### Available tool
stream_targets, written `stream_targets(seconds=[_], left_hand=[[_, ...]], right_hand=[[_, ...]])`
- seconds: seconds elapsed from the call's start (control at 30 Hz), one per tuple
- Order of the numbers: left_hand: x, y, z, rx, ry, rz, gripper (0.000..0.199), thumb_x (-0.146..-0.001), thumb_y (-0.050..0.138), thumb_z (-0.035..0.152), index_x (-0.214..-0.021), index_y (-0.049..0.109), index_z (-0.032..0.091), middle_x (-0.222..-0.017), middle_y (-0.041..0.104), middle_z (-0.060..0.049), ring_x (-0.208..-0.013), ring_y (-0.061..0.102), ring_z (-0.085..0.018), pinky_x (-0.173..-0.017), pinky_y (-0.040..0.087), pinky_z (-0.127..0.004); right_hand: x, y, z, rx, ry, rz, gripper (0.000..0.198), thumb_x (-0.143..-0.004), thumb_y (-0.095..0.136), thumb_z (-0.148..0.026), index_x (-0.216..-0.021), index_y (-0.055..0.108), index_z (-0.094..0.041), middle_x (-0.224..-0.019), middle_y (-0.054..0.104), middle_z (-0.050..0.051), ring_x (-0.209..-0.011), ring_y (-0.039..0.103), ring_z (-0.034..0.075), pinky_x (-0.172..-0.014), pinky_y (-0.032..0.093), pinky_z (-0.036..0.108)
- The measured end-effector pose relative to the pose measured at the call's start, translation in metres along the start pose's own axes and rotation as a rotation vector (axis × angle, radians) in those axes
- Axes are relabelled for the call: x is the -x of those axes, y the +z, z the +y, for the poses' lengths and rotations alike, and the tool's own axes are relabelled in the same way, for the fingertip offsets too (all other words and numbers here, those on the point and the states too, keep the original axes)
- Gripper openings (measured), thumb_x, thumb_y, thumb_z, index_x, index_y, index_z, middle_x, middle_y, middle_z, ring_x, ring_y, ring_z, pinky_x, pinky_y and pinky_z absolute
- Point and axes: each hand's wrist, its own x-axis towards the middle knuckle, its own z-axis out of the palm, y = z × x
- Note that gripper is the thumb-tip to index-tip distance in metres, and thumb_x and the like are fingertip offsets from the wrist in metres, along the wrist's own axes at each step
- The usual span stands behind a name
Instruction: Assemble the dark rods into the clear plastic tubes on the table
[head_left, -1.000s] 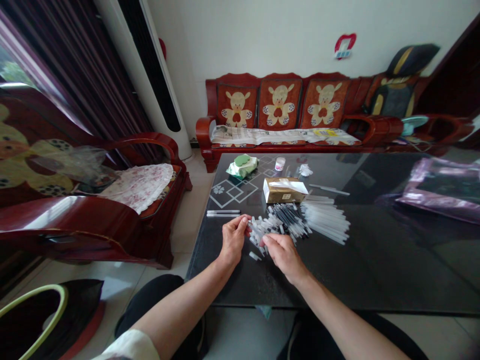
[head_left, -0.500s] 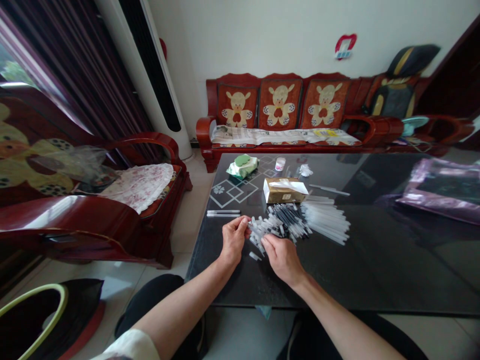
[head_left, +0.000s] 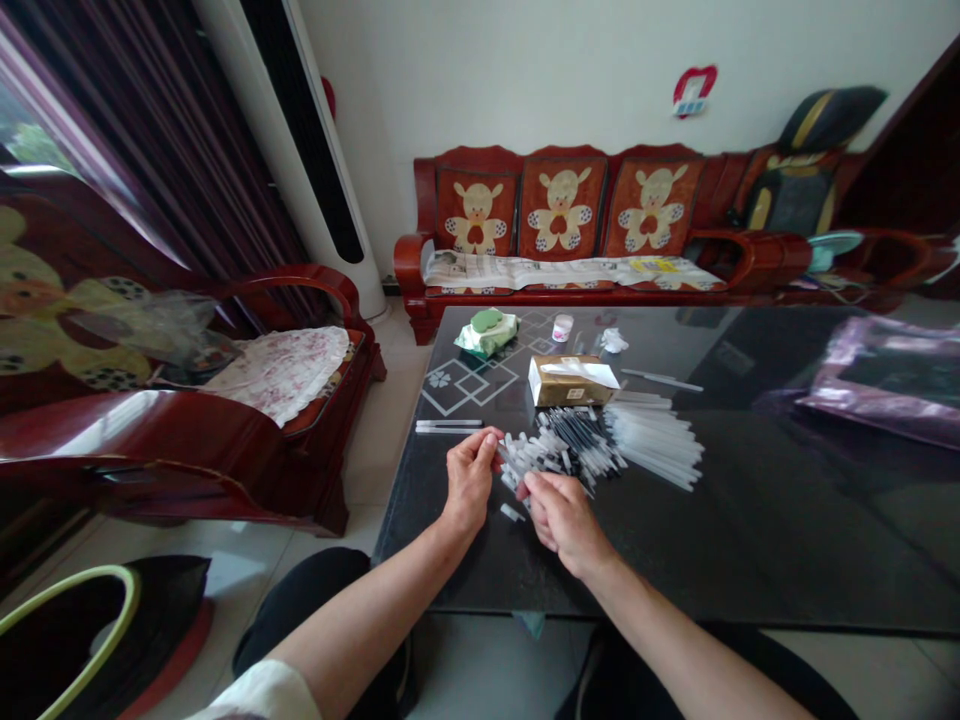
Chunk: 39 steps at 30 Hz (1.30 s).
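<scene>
My left hand (head_left: 469,480) is closed in a pinch at the left edge of a pile of small whitish pen caps (head_left: 534,452). Just to the right, my right hand (head_left: 564,515) is also closed, thumb against forefinger, at the near side of the pile. Whatever either pinch holds is too small and pale to make out against the caps. One loose cap (head_left: 511,512) lies between my wrists. Beyond the pile are dark pen refills (head_left: 576,430) with pale ends, and beside them a fanned stack of translucent pen barrels (head_left: 654,440).
A tissue box (head_left: 573,382) stands behind the refills. Whitish pens (head_left: 448,426) lie left of my hand, other pens (head_left: 663,380) at the right. Farther back are a green wipes pack (head_left: 487,334), a small cup (head_left: 562,327) and crumpled tissue (head_left: 614,341). Purple plastic packaging (head_left: 832,385) lies far right.
My right hand has turned slightly and its fingers have curled in more, showing more of them. My left hand keeps its pinch in nearly the same place.
</scene>
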Motion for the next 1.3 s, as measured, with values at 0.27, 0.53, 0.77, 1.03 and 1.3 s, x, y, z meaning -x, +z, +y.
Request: stream_targets(seconds=[0.27, 0.53, 0.77, 1.03, 1.3], left_hand=[[0.000, 0.001, -0.004, -0.007, -0.070, -0.053, 0.034, -0.078, 0.063, 0.043, -0.088, 0.069, 0.012, -0.057, 0.056, 0.000, -0.052, 0.049, -0.010, -0.050, 0.038, -0.021], [-0.028, -0.019, 0.002, 0.046, -0.143, -0.123, 0.033, -0.065, 0.075, 0.036, -0.087, 0.062, 0.014, -0.063, 0.061, 0.000, -0.053, 0.057, -0.011, -0.050, 0.046, -0.021], [-0.086, -0.096, 0.017, -0.225, -0.183, -0.007, 0.033, -0.053, 0.078, 0.033, -0.071, 0.059, 0.013, -0.055, 0.060, -0.001, -0.051, 0.059, -0.013, -0.051, 0.050, -0.024], [-0.091, -0.116, 0.011, -0.716, -0.209, 0.035, 0.015, -0.054, 0.075, 0.018, -0.065, 0.063, 0.017, -0.056, 0.063, -0.001, -0.062, 0.064, -0.018, -0.061, 0.049, -0.027], [-0.084, -0.114, 0.009, -1.500, -0.075, -0.119, 0.009, -0.068, 0.069, 0.026, -0.076, 0.068, 0.022, -0.084, 0.070, -0.007, -0.086, 0.064, -0.025, -0.067, 0.043, -0.028]], right_hand=[[-0.004, -0.009, 0.003, -0.198, 0.116, -0.060, 0.035, -0.082, 0.057, -0.050, -0.075, 0.056, -0.016, -0.039, 0.027, -0.013, -0.029, 0.017, 0.003, -0.026, 0.017, 0.016], [-0.008, -0.025, 0.006, -0.032, 0.067, -0.009, 0.040, -0.084, 0.054, -0.053, -0.087, 0.060, -0.013, -0.042, 0.038, -0.010, -0.029, 0.024, 0.003, -0.029, 0.020, 0.017], [-0.012, -0.042, 0.010, 0.054, 0.007, 0.085, 0.042, -0.082, 0.056, -0.053, -0.090, 0.060, -0.012, -0.044, 0.043, -0.009, -0.031, 0.028, 0.004, -0.030, 0.021, 0.017], [-0.011, -0.044, 0.009, 0.117, 0.006, 0.092, 0.044, -0.081, 0.056, -0.053, -0.092, 0.062, -0.011, -0.042, 0.042, -0.009, -0.030, 0.028, 0.004, -0.030, 0.021, 0.017], [-0.011, -0.046, 0.009, 0.109, 0.020, 0.062, 0.042, -0.079, 0.056, -0.050, -0.089, 0.063, -0.010, -0.041, 0.043, -0.009, -0.029, 0.028, 0.004, -0.029, 0.020, 0.017]])
